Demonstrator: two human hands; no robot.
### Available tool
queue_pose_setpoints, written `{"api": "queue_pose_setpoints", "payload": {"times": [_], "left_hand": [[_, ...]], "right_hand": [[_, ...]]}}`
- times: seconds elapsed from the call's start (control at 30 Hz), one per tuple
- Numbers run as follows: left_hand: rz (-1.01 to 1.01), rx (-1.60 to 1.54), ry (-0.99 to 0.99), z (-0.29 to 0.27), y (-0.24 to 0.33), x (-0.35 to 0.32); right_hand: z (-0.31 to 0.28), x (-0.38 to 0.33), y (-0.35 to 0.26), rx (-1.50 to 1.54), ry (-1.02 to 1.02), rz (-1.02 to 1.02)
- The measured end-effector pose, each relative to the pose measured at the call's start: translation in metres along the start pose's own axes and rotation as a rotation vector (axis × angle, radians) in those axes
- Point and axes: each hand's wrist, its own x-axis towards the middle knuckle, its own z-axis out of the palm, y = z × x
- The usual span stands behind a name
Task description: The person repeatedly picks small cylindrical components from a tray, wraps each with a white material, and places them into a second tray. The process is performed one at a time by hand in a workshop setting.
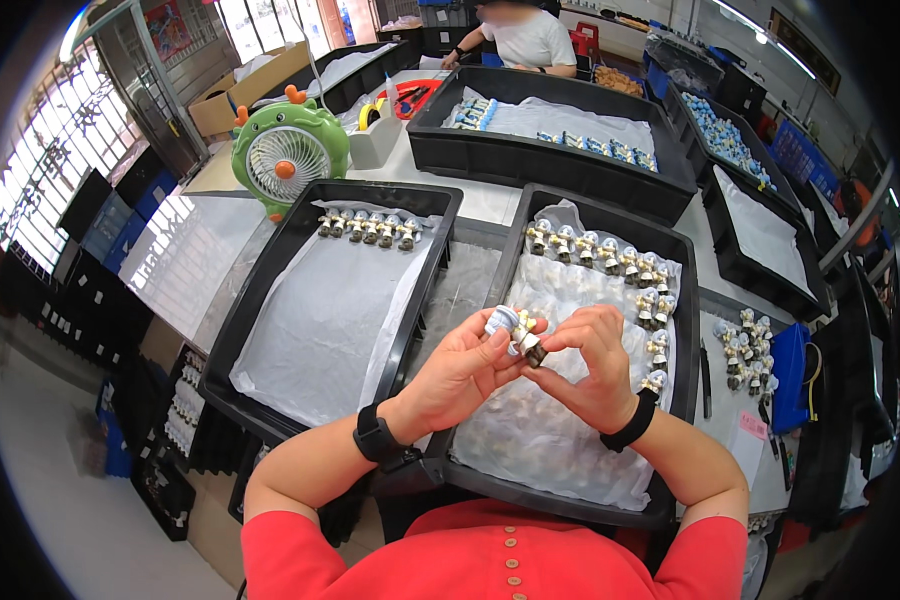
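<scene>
Between my two hands, above the right tray, is a small figurine with a pale blue-white top, a white and gold body and a dark base. My left hand grips its upper part between thumb and fingers. The fingers of my right hand pinch the dark base. Below lies the right black tray, lined with white sheeting; figurines of the same kind stand along its far and right sides. The left black tray holds a short row of such figurines at its far end.
A green fan stands beyond the left tray. A larger black tray with blue figurines sits across the back. At right are loose figurines, a black pen and a blue bin. A co-worker sits opposite.
</scene>
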Motion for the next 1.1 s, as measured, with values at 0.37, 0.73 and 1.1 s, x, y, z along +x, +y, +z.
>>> {"api": "queue_pose_setpoints", "payload": {"times": [0.37,0.73,1.1], "left_hand": [[0.020,0.021,-0.006,0.003,0.003,0.001],[0.124,0.259,0.106,0.016,0.005,-0.003],[0.197,0.399,0.292,-0.001,0.062,0.023]], "right_hand": [[-0.003,0.005,-0.003,-0.033,0.003,-0.078],[0.005,-0.007,-0.006,0.455,0.021,0.460],[0.006,-0.009,-0.003,0.713,-0.099,0.594]]}}
